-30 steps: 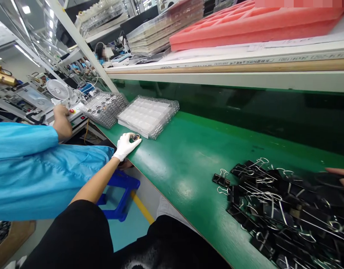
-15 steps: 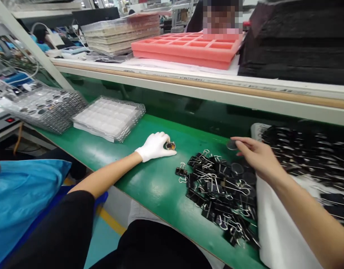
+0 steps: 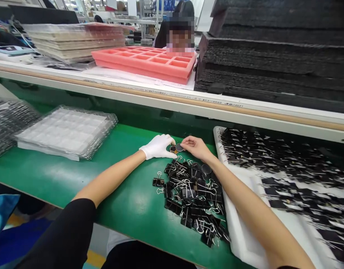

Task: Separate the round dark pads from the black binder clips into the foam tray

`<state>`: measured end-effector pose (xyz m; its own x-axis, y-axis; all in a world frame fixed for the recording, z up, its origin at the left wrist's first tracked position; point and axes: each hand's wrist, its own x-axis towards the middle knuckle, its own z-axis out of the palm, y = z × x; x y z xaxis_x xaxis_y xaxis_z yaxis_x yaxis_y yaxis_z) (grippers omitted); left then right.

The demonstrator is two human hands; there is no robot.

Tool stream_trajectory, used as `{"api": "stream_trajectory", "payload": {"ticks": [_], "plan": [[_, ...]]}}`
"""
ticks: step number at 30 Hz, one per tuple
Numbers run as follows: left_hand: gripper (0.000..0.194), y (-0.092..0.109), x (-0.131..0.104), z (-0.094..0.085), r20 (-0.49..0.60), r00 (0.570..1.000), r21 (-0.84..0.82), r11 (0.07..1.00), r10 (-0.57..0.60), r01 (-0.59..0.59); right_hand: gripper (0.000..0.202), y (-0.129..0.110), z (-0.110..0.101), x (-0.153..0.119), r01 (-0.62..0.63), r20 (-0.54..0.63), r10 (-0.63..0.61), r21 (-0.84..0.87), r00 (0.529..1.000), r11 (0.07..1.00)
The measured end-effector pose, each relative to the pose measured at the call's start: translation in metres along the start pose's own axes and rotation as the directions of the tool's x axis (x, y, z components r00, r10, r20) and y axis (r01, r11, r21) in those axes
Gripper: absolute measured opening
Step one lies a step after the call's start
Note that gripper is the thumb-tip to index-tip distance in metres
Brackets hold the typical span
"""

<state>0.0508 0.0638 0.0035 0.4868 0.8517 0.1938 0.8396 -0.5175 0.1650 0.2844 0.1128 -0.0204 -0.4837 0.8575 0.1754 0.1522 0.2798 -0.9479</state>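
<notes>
My left hand [image 3: 160,146], in a white glove, rests at the middle of the green table [image 3: 118,186] with thumb and fingers around a small round part [image 3: 173,149] that has an orange patch. Bare, my right hand [image 3: 196,148] pinches a dark round disc [image 3: 179,147] at its edge, right beside that part and partly over it. Just below both hands lies a heap of black binder clips [image 3: 189,190] with silver wire handles. Another dark disc [image 3: 206,170] lies on the heap's upper right.
Clear trays [image 3: 68,130] with white inserts lie at left. At right, a white foam tray [image 3: 230,213] bears rows of black parts. A shelf edge [image 3: 149,98] crosses behind, bearing pink foam [image 3: 144,63] and black foam sheets [image 3: 267,67]. A person [image 3: 174,33] is beyond.
My right hand has carried the disc left from above the clips to the part at my left hand. The view has turned right. My left hand keeps its grip.
</notes>
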Motion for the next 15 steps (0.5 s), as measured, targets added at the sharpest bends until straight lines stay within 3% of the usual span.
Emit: {"api": "stream_trajectory", "payload": {"ticks": [6, 9, 15], "plan": [[0.063, -0.0017, 0.0044, 0.0005, 0.019, 1.000, -0.026, 1.000, -0.009, 0.010, 0.033, -0.0048, 0.0033, -0.0058, 0.187, 0.099, -0.163, -0.334, 0.982, 0.924], [0.062, -0.0023, 0.0040, 0.0003, 0.022, 1.000, -0.021, 1.000, 0.000, 0.000, 0.040, -0.0077, 0.0015, -0.0083, 0.211, 0.175, -0.157, -0.352, 0.972, 0.912], [0.079, -0.0023, 0.0018, 0.0012, 0.044, 0.998, 0.013, 0.999, 0.043, -0.044, 0.037, -0.0041, 0.0024, -0.0059, 0.153, 0.137, -0.113, -0.324, 0.984, 0.934]]}}
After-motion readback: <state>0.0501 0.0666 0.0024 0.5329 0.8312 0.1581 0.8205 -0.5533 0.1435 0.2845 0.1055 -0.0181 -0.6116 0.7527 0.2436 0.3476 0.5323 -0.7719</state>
